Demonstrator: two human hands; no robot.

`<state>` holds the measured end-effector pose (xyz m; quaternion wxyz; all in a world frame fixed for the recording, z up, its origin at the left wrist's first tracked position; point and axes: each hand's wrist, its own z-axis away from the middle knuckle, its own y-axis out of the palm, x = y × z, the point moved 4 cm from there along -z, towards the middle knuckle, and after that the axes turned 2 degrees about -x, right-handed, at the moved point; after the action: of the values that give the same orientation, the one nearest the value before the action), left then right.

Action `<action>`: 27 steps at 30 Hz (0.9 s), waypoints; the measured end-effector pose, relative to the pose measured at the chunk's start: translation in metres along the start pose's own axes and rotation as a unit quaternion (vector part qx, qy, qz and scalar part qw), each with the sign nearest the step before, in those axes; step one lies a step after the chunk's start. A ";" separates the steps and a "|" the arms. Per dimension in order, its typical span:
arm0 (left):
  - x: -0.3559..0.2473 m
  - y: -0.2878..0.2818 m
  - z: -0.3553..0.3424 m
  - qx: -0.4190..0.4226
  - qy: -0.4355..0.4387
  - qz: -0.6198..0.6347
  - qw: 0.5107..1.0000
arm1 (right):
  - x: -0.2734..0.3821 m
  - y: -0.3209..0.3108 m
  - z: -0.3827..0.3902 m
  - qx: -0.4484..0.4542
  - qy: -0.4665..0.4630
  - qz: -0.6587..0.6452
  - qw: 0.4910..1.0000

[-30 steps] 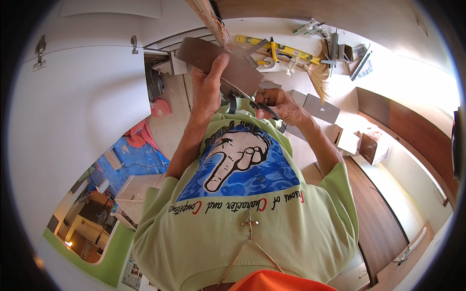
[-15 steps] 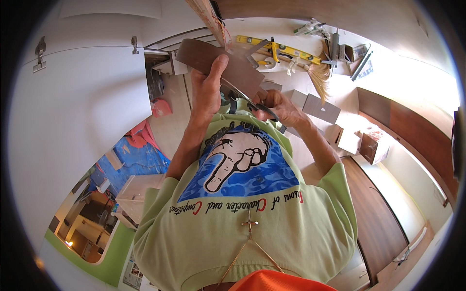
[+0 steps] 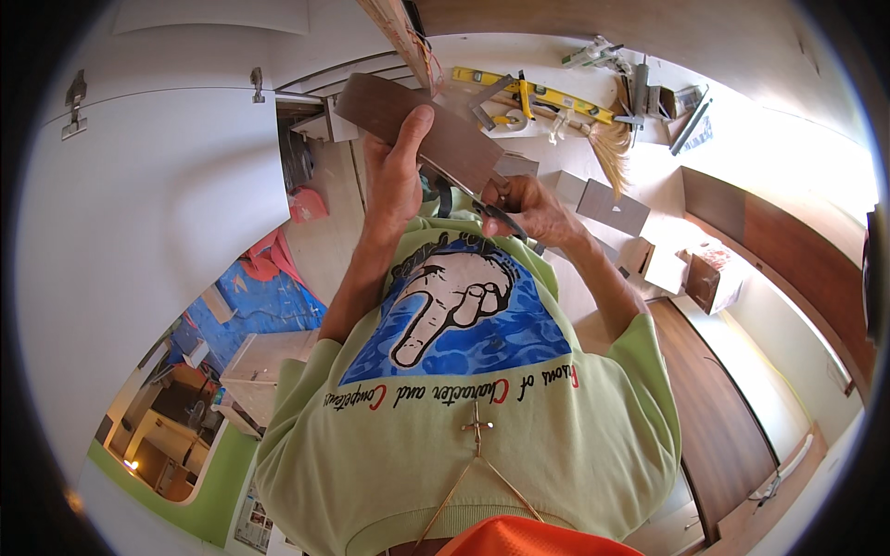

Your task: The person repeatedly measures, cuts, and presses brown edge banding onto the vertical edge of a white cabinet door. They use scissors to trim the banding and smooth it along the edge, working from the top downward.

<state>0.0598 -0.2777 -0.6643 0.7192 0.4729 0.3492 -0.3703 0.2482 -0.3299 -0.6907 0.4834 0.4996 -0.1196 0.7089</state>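
My left hand (image 3: pixel 394 171) is closed around a brown, curled strip (image 3: pixel 413 125), its thumb pressed on the strip's face. My right hand (image 3: pixel 524 208) grips the black handles of a pair of scissors (image 3: pixel 501 215), whose blades lie along the lower edge of the strip, partly hidden by it. Both hands are held out in front of my green printed T-shirt (image 3: pixel 464 426), close below a wooden post (image 3: pixel 399 37) with loose red wires beside it.
A yellow level (image 3: pixel 477 77), clamp, straw broom (image 3: pixel 607 153) and other tools lie beyond my hands. White cabinet panels (image 3: pixel 158 185) with hinges fill the left. A blue sheet (image 3: pixel 246 315) lies lower left, a cardboard box (image 3: pixel 709 278) and cut boards (image 3: pixel 612 204) at right.
My right hand and the scissors have shifted very slightly at the strip's lower end. My left hand and the strip stay almost where they were.
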 end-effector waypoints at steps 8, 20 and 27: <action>0.002 -0.006 -0.010 -0.033 0.015 0.117 0.993 | -0.016 -0.025 0.002 0.117 -0.013 -0.022 0.993; 0.000 0.001 -0.018 0.016 -0.025 0.206 0.978 | 0.039 -0.008 -0.050 -0.237 -0.294 -0.268 0.886; -0.017 0.008 -0.018 0.095 -0.026 0.296 0.950 | 0.103 -0.009 -0.061 -0.247 -0.332 -0.151 0.898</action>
<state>0.0556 -0.2552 -0.6519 0.7573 0.6111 0.1378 -0.1844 0.2162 -0.2274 -0.6372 0.6247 0.5827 -0.3670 0.3681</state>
